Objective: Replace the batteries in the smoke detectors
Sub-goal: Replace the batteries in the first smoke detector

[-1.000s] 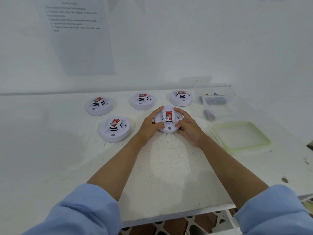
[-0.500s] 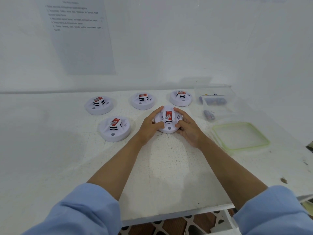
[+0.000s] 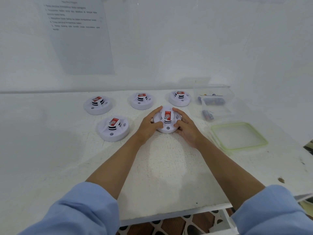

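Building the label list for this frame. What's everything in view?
held smoke detector: 1, white with red label, table centre
other smoke detectors: 4, white with red labels, three in the back row, one front left
clear tubs: 2 as far as I can tell, clear, back right, uncovered
batteries: count unclear, dark, inside the tubs
lid: 1, clear with green rim, flat on the table at right
printed sheet: 1, white, on the wall, upper left
table: 1, white, scuffed
sleeves: 2, light blue, bottom corners
left hand: 1, grips the held smoke detector's left side
right hand: 1, grips its right side
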